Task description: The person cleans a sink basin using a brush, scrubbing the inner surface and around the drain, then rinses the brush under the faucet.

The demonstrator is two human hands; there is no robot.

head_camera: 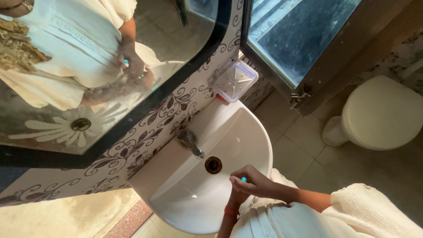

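Note:
My right hand (254, 183) is over the near rim of a white washbasin (246, 132), fingers curled around a small turquoise object (243, 179) that shows between them. My left hand (237, 197) comes up from below with an orange band on its wrist. It is pressed under the right hand and mostly hidden, so its grip is unclear. Both hands are just in front of the drain hole (213, 164). The metal tap (190, 143) stands beyond it, and I see no water running.
A black-framed mirror (88, 101) hangs on a floral-patterned tiled wall and reflects my joined hands. A white soap dish (233, 81) is fixed above the basin. A window (299, 31) is beside it. A white toilet (381, 112) stands on the tiled floor.

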